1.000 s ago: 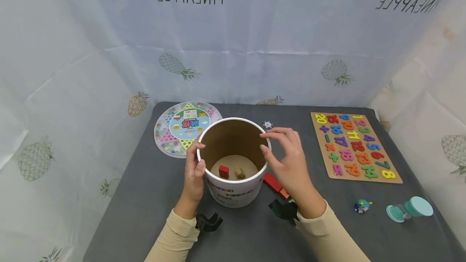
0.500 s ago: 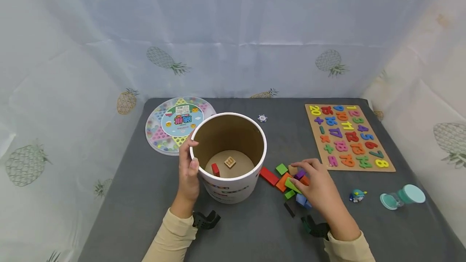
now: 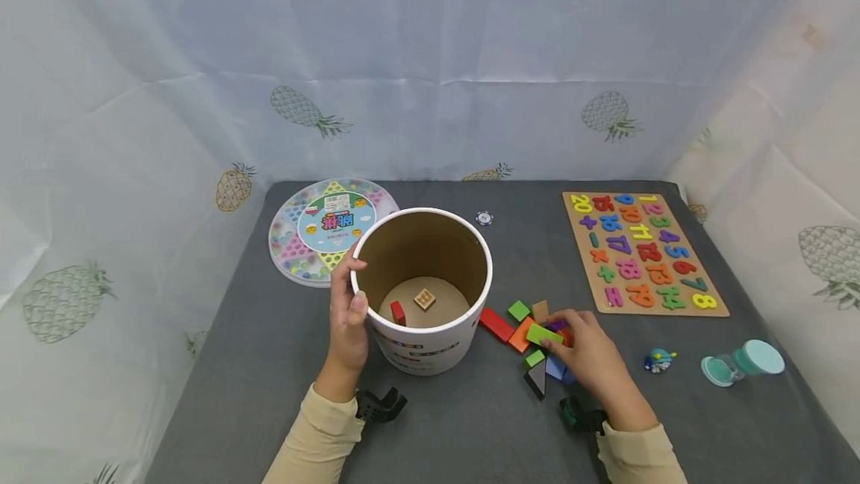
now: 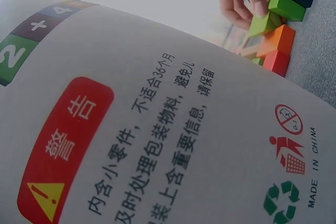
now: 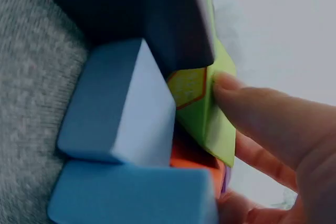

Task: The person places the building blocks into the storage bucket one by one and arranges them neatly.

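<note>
My left hand (image 3: pixel 348 327) grips the rim of a white paper bucket (image 3: pixel 430 353), fingers at the edge and thumb near the rim. A red block (image 3: pixel 398 314) and a small wooden block (image 3: pixel 425 299) lie on its bottom. To the right, my right hand (image 3: pixel 591 353) pinches a light green block (image 3: pixel 540 334) within a pile of coloured blocks. In the right wrist view, the thumb presses that green block (image 5: pixel 220 114), close by blue blocks (image 5: pixel 131 192) and a dark block (image 5: pixel 136 14). Around it lie a red block (image 3: pixel 496 325), an orange block (image 3: pixel 521 336) and a dark triangular block (image 3: pixel 536 379).
Behind the bucket's left side lies a round Chinese checkers box (image 3: pixel 322 230). A poker chip (image 3: pixel 484 218) is farther back. At right sit a wooden number board (image 3: pixel 695 301), a small toy figure (image 3: pixel 659 360) and a turquoise sand timer (image 3: pixel 742 363).
My right hand has left the bucket's rim and moved right to the blocks, where the green block has turned slightly. The dark triangular block has tipped over. My left hand stays on the bucket.
</note>
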The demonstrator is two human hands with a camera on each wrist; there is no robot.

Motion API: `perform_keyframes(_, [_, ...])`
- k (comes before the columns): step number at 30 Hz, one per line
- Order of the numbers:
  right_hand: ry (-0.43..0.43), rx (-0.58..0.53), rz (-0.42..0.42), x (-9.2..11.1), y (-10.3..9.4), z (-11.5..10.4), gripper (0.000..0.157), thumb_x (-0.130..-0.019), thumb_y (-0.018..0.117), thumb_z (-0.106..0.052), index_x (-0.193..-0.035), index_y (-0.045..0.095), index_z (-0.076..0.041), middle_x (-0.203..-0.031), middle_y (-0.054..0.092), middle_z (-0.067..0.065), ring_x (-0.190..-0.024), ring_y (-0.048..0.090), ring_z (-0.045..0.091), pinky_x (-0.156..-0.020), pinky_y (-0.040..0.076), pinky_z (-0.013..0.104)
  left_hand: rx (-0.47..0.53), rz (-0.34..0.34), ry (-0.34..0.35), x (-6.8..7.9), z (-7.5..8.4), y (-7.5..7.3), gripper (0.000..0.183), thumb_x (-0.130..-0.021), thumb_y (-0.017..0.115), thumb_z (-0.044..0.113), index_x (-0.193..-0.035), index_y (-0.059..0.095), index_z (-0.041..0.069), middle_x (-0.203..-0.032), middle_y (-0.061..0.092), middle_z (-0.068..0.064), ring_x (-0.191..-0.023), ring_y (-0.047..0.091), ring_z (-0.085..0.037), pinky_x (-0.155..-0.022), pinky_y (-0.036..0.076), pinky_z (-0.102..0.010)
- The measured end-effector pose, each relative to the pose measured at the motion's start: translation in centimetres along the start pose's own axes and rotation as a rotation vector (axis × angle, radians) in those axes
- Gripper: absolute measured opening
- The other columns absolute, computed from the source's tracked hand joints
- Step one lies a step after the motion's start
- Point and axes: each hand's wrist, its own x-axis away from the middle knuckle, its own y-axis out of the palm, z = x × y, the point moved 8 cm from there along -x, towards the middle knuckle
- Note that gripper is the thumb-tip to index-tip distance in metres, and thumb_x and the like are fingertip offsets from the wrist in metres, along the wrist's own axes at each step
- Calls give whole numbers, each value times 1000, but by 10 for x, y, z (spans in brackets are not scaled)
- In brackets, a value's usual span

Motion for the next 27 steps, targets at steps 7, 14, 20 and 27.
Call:
perform_keyframes(7, [40,-85,20,-2,-5,5,31,-85,72,-24,-108,57,-9,-92,51,8,-69,48,20,-56,43,31,-1,8,7,1,1,0,47,-93,42,31,-121,34,-6,-145,32,-22,-133,25,-39,-104,23,-51])
perform_keyframes(14, [-68,-77,230,3,-28,-15,24,-83,74,-24,-103,65,-15,-86,53,2,-66,47,17,-51,41,28,-3,5,11,1,1,-1,46,-93,41,31,-121,34,-5,-144,32,-22,-132,26,-40,-102,26,-53])
perform_keyframes(20, [-335,-304,570,20,-91,-88,28,-77,79,-14,-103,68,-15,-101,63,-4,-72,47,12,-56,38,21,-28,1,40,-3,2,-1,51,-94,42,35,-122,33,-6,-140,33,-27,-130,27,-42,-105,21,-52])
perform_keyframes(27, [-562,-419,546,31,-116,-178,23,-79,78,-17,-100,69,-16,-108,65,-10,-82,46,12,-67,38,25,-46,7,43,-2,2,-2,49,-92,41,31,-123,34,-6,-138,34,-27,-129,28,-41,-105,20,-52])
